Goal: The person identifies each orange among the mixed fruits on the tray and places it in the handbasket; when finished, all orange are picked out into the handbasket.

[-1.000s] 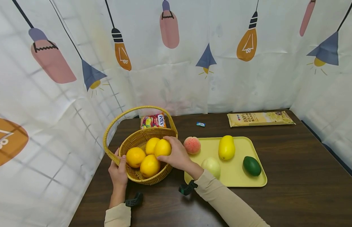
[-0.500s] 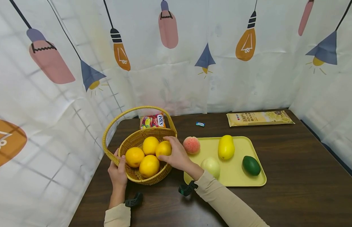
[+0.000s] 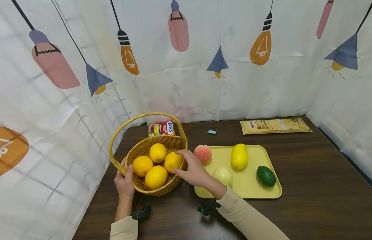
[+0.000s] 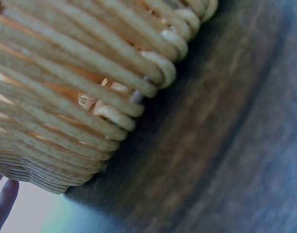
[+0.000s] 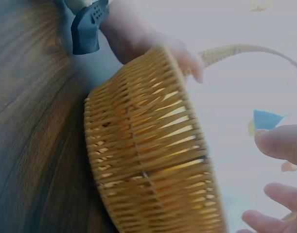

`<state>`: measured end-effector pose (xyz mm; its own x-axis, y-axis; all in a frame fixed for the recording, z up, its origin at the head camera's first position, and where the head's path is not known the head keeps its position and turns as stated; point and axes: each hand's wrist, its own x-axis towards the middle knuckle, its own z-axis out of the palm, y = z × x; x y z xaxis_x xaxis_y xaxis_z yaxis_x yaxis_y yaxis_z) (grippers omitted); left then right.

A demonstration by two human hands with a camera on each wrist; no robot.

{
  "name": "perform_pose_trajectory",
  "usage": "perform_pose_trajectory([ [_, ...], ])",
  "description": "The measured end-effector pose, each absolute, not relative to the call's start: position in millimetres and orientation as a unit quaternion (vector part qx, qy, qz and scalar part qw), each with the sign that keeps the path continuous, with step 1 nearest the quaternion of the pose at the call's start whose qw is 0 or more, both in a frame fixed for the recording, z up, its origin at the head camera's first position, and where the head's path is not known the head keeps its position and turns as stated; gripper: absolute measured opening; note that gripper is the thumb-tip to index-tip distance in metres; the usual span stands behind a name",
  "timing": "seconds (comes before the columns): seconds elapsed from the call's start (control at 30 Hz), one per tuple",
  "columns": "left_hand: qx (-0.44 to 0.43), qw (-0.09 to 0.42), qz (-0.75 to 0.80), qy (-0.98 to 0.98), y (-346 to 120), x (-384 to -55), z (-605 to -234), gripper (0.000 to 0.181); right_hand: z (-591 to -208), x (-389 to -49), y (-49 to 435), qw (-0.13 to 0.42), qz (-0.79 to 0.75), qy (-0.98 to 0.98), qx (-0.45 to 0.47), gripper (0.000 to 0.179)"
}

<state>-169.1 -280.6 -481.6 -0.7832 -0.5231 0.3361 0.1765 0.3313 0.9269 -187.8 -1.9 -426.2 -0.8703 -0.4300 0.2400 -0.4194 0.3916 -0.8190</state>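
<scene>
A wicker basket (image 3: 177, 139) with an arched handle stands at the left of the table, holding several yellow-orange oranges (image 3: 156, 177). My left hand (image 3: 125, 183) grips its left rim, thumb over the edge and fingers outside. Over the right rim is my right hand (image 3: 196, 171), thumb and fingers spread apart and relaxed. Its fingertips are right by the rightmost orange (image 3: 172, 161), which lies among the others. In the right wrist view, fingers (image 5: 279, 143) of that hand show parted beside the basket's rim (image 5: 199, 128). The left wrist view shows mostly the basket's woven side (image 4: 65, 97).
Right of the basket, a yellow tray (image 3: 252, 190) bears a peach (image 3: 203, 154), a pale green round fruit (image 3: 223, 176), a yellow oblong fruit (image 3: 239, 156) and an avocado (image 3: 266, 176). Behind are a candy bag (image 3: 162, 128), a small blue wrapper (image 3: 212, 132) and a long beige packet (image 3: 274, 126).
My right hand has let go of an orange at the basket's right side and drawn back rightward. The oranges have shifted apart a little. My left hand stays on the rim.
</scene>
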Motion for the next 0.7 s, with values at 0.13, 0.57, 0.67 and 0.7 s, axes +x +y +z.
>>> perform_pose_trajectory([
  [0.13, 0.149, 0.283, -0.552, -0.771, -284.3, -160.1, -474.8, 0.042, -416.7, -176.8, 11.9, 0.021, -0.482, 0.829, -0.281, 0.058],
  [0.57, 0.011, 0.551, -0.387, -0.739, -243.4, -132.0, -405.0, 0.048, -398.7, -158.2, 102.5, -0.007, -0.364, 0.88, -0.304, 0.063],
  [0.67, -0.075, 0.609, -0.372, -0.696, -224.9, -130.1, -374.8, 0.042, -393.6, -163.3, 121.4, -0.03, -0.34, 0.892, -0.297, 0.064],
  [0.7, -0.105, 0.608, -0.379, -0.69, -218.8, -129.8, -366.5, 0.041, -392.1, -165.4, 127.1, -0.038, -0.333, 0.895, -0.294, 0.064],
])
